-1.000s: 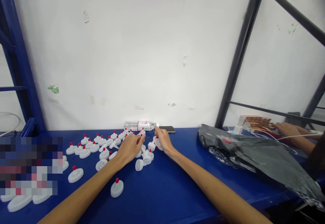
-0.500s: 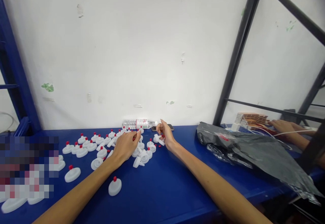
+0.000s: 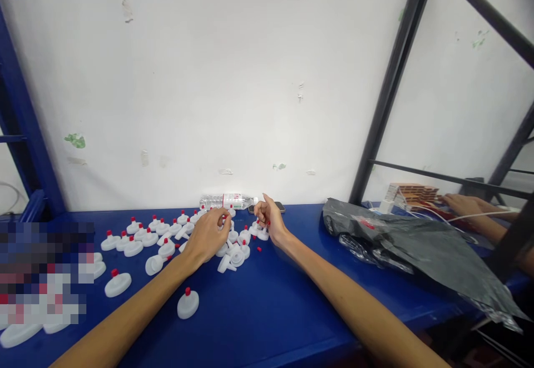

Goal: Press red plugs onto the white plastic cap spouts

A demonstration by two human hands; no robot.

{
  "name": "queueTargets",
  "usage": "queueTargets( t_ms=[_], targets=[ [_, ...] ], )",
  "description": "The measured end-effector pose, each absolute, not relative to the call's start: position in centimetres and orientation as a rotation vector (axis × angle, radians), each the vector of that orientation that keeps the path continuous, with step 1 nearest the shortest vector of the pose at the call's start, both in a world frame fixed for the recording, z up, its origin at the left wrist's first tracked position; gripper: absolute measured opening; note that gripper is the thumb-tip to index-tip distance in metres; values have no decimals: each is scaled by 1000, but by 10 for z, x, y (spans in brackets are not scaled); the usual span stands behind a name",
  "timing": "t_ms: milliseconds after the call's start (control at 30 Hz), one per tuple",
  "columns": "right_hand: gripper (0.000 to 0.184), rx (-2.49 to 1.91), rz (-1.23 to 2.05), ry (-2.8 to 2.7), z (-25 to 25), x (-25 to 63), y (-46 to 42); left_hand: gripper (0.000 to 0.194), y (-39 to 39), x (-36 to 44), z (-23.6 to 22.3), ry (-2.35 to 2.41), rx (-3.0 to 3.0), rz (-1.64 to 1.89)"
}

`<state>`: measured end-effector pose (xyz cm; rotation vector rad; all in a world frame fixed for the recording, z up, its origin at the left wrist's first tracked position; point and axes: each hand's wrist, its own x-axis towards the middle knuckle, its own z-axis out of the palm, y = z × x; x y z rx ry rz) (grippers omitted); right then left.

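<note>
Both my hands reach over a heap of small white caps with red tips (image 3: 233, 245) on the blue table (image 3: 267, 307). My left hand (image 3: 207, 235) hovers over the heap with fingers curled, pinching something small I cannot make out. My right hand (image 3: 268, 219) is raised just right of the heap, fingers pinched on a small white cap, with tiny red pieces showing by the palm. More white caps stand in rows (image 3: 146, 234) to the left. One cap (image 3: 187, 303) sits alone nearer to me.
A clear water bottle (image 3: 227, 200) lies against the white wall, with a dark phone (image 3: 278, 207) beside it. A crumpled grey plastic bag (image 3: 421, 248) covers the table's right side. Another person's hand (image 3: 463, 205) works beyond a black frame (image 3: 384, 101). A blurred patch lies at left.
My right hand has lifted off the table and closed on a white cap. My left hand has drawn its fingers together over the heap. The view has shifted slightly.
</note>
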<state>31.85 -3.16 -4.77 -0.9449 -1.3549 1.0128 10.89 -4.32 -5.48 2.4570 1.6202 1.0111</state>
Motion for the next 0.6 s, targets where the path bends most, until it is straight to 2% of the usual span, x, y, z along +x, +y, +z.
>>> queueTargets(
  t_ms=[133, 200, 333, 433, 600],
  targets=[
    [79, -1042, 838, -1484, -43, 319, -35, 26, -43, 109, -56, 1510, 2514, 1035],
    [74, -1117, 690, -1576, -37, 324, -37, 25, -44, 111, -55, 1449, 2547, 1014],
    [37, -1266, 398, -1825, -26, 340, -43, 27, -44, 122, -50, 1359, 2604, 911],
    [14, -1335, 335, -2022, -23, 350, -45, 28, -41, 131, -46, 1307, 2623, 818],
    [7, -1333, 369, -2165, -27, 356, -40, 28, -38, 132, -44, 1255, 2576, 743]
  ],
)
